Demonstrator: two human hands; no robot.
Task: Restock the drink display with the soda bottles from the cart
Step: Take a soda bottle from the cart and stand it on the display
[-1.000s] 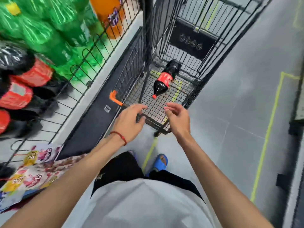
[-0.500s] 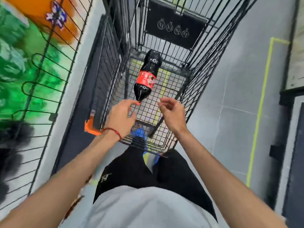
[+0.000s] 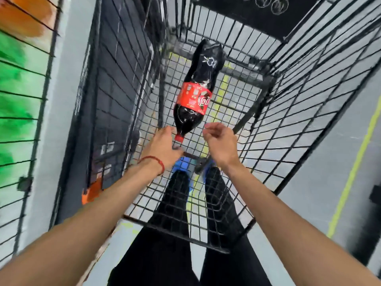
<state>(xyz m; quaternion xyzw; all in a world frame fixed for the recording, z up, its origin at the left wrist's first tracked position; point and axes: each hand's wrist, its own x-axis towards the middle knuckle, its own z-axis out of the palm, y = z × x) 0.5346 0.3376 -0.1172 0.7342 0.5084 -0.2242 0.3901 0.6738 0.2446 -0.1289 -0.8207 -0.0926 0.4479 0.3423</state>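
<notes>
One dark cola bottle (image 3: 195, 93) with a red label and red cap lies on its side on the wire floor of the black shopping cart (image 3: 288, 112), cap toward me. My left hand (image 3: 162, 147) reaches inside the cart, fingers loosely bent, right beside the cap; whether it touches the cap is unclear. My right hand (image 3: 221, 141) hovers just right of the bottle's neck with relaxed curled fingers, holding nothing.
The wire drink display (image 3: 22, 104) runs along the left, with blurred green and orange bottles behind its bars. A dark panel stands between display and cart. Grey floor with a yellow line (image 3: 354, 168) lies to the right. My legs and blue sandals show through the cart.
I have moved in over the cart and both hands have gone forward and down into it, ending on either side of the bottle's cap. The bottle has stayed in place.
</notes>
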